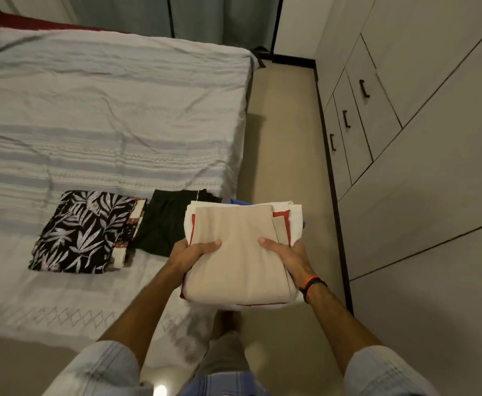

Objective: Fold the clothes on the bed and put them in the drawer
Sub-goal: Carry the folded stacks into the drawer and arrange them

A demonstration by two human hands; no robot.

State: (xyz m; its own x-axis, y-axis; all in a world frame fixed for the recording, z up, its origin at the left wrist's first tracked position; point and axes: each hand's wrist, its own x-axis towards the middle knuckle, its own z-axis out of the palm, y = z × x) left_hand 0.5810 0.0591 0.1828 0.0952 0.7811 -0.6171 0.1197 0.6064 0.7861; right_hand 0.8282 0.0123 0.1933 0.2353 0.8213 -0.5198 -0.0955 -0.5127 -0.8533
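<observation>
I hold a stack of folded clothes (pixel 239 252) above the bed's near corner: a beige piece on top, white and red layers under it, a blue one peeking out at the far side. My left hand (pixel 194 255) grips the stack's left edge with the thumb on top. My right hand (pixel 284 257) grips its right edge the same way. On the bed (pixel 105 110) lie a folded black-and-white leaf-print garment (pixel 85 232) and, right of it, a folded black garment (pixel 165 221). The drawers (pixel 360 115) in the wardrobe wall at right are closed.
A strip of beige floor (pixel 285 138) runs between the bed and the wardrobe wall (pixel 434 167). Three dark drawer handles (pixel 346 119) sit on the drawer fronts. Grey curtains (pixel 199 15) hang at the back. My legs stand below the stack.
</observation>
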